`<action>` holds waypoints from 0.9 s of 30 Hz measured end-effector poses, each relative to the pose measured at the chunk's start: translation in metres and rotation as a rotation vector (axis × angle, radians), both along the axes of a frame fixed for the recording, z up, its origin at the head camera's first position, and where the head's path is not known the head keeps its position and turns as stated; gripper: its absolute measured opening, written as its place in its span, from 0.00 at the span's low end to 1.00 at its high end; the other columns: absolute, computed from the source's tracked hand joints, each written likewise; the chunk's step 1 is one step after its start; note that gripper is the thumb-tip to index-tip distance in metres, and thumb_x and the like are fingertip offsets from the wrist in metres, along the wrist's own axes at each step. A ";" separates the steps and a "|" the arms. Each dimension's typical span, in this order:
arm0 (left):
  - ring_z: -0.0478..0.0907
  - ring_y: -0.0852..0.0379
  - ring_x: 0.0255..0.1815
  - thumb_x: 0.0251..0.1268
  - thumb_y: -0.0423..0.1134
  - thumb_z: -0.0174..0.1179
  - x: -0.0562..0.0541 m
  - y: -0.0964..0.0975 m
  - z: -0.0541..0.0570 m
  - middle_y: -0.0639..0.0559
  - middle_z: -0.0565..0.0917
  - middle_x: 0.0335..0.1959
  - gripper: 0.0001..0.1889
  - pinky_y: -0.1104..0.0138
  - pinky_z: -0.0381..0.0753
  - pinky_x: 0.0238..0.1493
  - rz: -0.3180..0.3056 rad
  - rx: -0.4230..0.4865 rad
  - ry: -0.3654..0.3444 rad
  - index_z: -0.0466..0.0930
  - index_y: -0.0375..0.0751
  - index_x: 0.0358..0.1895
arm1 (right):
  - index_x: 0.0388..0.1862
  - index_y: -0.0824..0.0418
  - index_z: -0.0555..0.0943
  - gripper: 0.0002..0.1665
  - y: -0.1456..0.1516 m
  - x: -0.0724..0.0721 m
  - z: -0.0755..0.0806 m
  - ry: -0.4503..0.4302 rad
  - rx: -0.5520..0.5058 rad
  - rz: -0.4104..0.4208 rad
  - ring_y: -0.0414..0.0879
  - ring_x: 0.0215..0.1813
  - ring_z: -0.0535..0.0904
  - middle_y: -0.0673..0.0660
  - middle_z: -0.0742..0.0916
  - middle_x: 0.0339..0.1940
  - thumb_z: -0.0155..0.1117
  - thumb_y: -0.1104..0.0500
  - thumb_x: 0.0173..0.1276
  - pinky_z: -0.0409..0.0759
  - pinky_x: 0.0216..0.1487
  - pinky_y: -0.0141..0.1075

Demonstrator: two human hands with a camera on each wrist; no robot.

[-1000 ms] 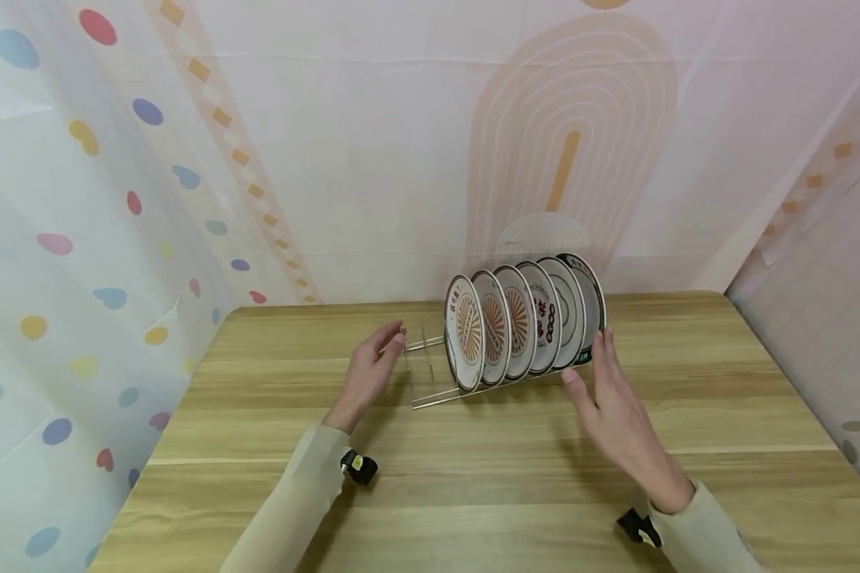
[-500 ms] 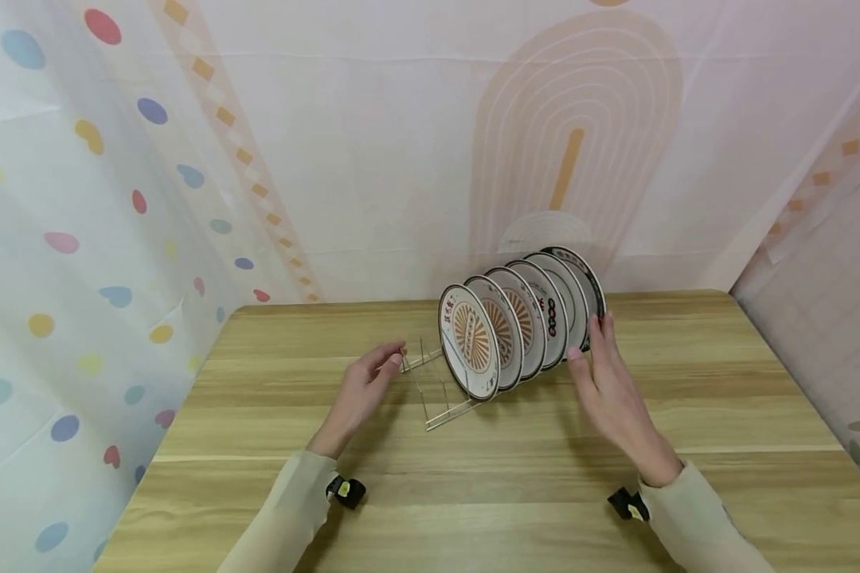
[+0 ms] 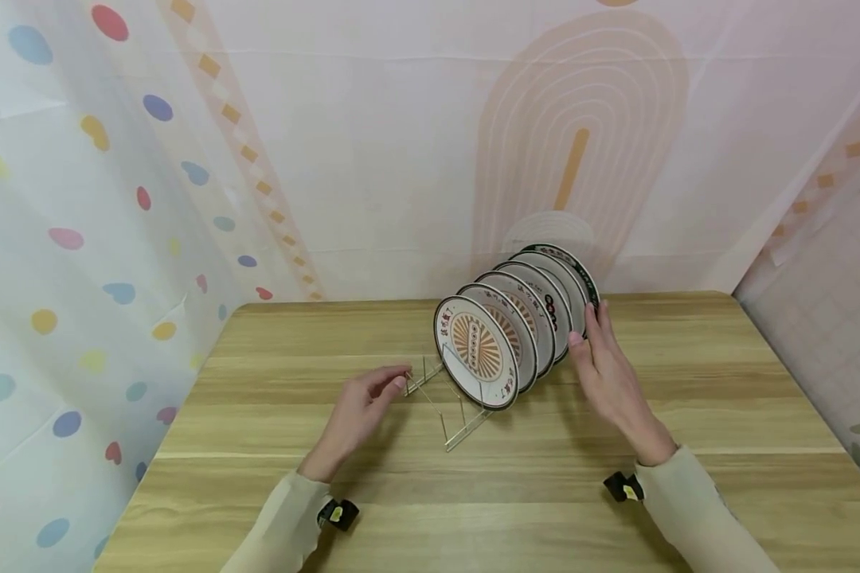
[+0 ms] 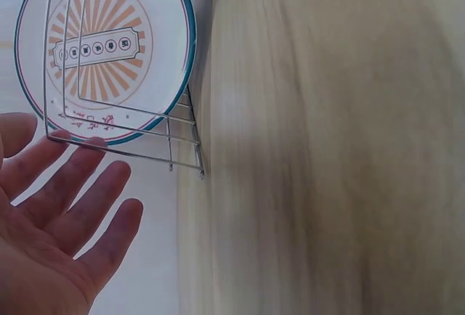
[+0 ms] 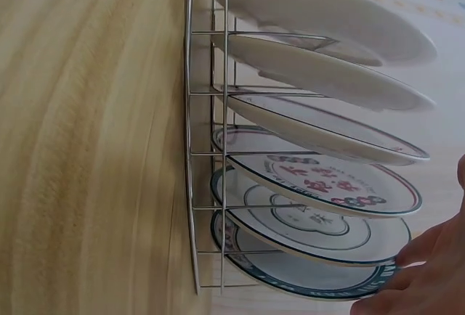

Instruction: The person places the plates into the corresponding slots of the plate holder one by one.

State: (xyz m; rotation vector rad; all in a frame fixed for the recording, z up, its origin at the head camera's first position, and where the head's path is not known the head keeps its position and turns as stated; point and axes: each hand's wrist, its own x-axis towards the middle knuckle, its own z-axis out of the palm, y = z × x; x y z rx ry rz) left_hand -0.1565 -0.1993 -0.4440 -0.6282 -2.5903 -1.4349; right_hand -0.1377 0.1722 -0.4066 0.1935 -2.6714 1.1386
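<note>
Several round patterned plates [image 3: 476,350] stand on edge in a thin metal wire dish rack [image 3: 466,430], which sits at an angle on the table. The nearest plate bears an orange sunburst; the one furthest right has a dark green rim. At the rack's unfilled left end is my left hand [image 3: 358,410], its fingertips touching the top wire corner. The left wrist view shows those fingers [image 4: 102,184] spread and mostly straight. My right hand [image 3: 612,382] lies along the right end with extended fingers against the last plate's rim. In the right wrist view its fingers [image 5: 414,264] partly cover that rim.
The rack stands on a wood-grain table [image 3: 401,509], near its back edge. Behind it hangs a pale printed curtain [image 3: 373,159], and a dotted curtain [image 3: 79,318] runs along the left. A small black camera [image 3: 338,514] is strapped to the left wrist.
The rack with its plates has turned on the table: its left end has come toward me and its right end has swung back. Both hands moved along with it.
</note>
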 end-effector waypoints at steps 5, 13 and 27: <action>0.88 0.52 0.45 0.77 0.36 0.61 0.008 0.003 0.001 0.45 0.90 0.49 0.13 0.62 0.88 0.49 -0.038 -0.020 0.025 0.86 0.33 0.55 | 0.85 0.66 0.42 0.43 0.002 -0.008 -0.001 -0.002 -0.009 0.014 0.65 0.84 0.42 0.62 0.40 0.86 0.34 0.40 0.87 0.48 0.81 0.63; 0.87 0.59 0.38 0.72 0.33 0.65 0.015 0.006 0.003 0.48 0.91 0.42 0.09 0.68 0.88 0.41 -0.087 -0.047 0.065 0.89 0.34 0.49 | 0.84 0.69 0.41 0.44 0.001 -0.017 0.000 0.006 -0.027 0.047 0.62 0.85 0.38 0.64 0.41 0.86 0.35 0.41 0.87 0.42 0.83 0.58; 0.85 0.60 0.31 0.71 0.34 0.67 -0.024 -0.007 0.005 0.49 0.91 0.36 0.05 0.71 0.87 0.35 -0.375 -0.069 0.075 0.90 0.37 0.42 | 0.84 0.69 0.41 0.43 -0.022 -0.022 -0.003 0.032 -0.031 -0.119 0.62 0.85 0.40 0.65 0.44 0.86 0.35 0.42 0.87 0.42 0.83 0.57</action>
